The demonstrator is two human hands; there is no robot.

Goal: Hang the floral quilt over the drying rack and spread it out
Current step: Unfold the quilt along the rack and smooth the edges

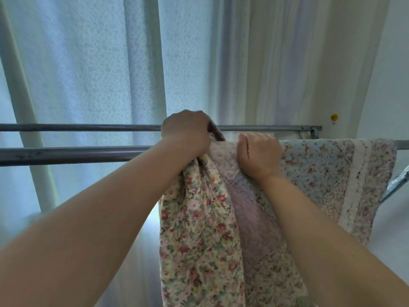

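Observation:
The floral quilt (314,173) hangs over the near metal bar of the drying rack (66,155), covering its right part. A bunched cream flowered fold (199,229) drops down at the centre. My left hand (186,131) is shut on the quilt's bunched upper edge at the bar. Just to its right, my right hand (259,154) grips the quilt's top fold where it lies on the same bar. The quilt's right side lies flat, showing blue and lilac patchwork with a white border.
A second rack bar (88,127) runs behind, ending at a corner joint (314,130) on the right. Pale curtains (99,63) hang beyond the rack. A slanted rack strut (396,182) shows at the right edge, near a white wall.

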